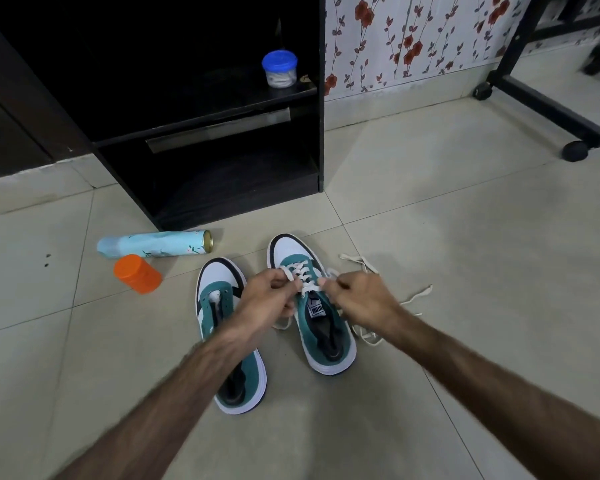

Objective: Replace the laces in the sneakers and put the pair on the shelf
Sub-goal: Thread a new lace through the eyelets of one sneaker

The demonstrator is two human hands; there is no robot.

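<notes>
Two teal-and-white sneakers stand side by side on the tiled floor. The right sneaker carries a white lace crossed through its front eyelets. My left hand pinches that lace at the shoe's left side. My right hand pinches it at the right side. The left sneaker has bare eyelets, and my left forearm covers its middle. A loose white lace lies on the floor to the right of the shoes. The black shelf unit stands just beyond them.
A light-blue spray can lies on its side left of the shoes, with an orange jar next to it. A blue-lidded tub sits on the upper shelf. A black wheeled frame stands at the far right.
</notes>
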